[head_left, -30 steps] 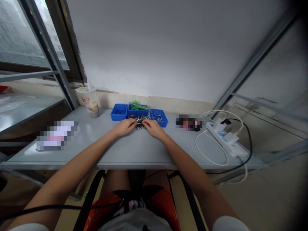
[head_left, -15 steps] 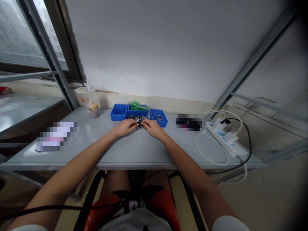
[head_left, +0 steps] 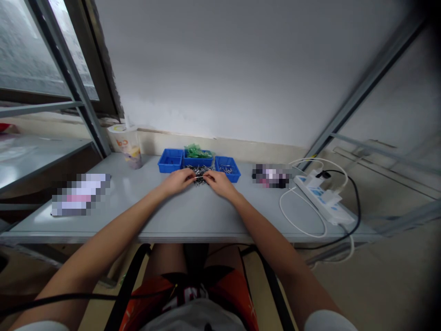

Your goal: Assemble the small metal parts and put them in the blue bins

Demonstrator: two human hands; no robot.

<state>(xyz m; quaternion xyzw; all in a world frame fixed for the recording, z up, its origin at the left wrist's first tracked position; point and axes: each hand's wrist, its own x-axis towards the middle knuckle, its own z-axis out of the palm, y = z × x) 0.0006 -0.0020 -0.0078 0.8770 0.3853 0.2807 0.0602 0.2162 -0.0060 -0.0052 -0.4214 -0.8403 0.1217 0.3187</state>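
Observation:
My left hand (head_left: pixel 178 181) and my right hand (head_left: pixel 219 183) meet over a pile of thin, dark and shiny metal pieces (head_left: pixel 199 171) on the grey table. The fingers of both hands are closed in a pinch. A slim metal piece (head_left: pixel 199 177) spans the gap between the fingertips, one end at each hand; its exact kind is too small to tell. Behind the pile stands a blue bin (head_left: pixel 197 162) with green plastic packets (head_left: pixel 194 151) in it. A second blue bin (head_left: pixel 169 167) is at the left. More small metal pieces lie in the right blue bin (head_left: pixel 235 177).
A lidded drink cup (head_left: pixel 128 145) stands at the back left of the table (head_left: pixel 193 220). A pixelated flat object (head_left: pixel 81 195) lies at left, another (head_left: pixel 270 176) at right. A white power strip (head_left: pixel 324 200) with plugs and looping cables takes up the right end.
Both hands stay almost in place, with only a slight shift of the fingers around the slim metal piece. The pixelated object at the right now shows a bright patch.

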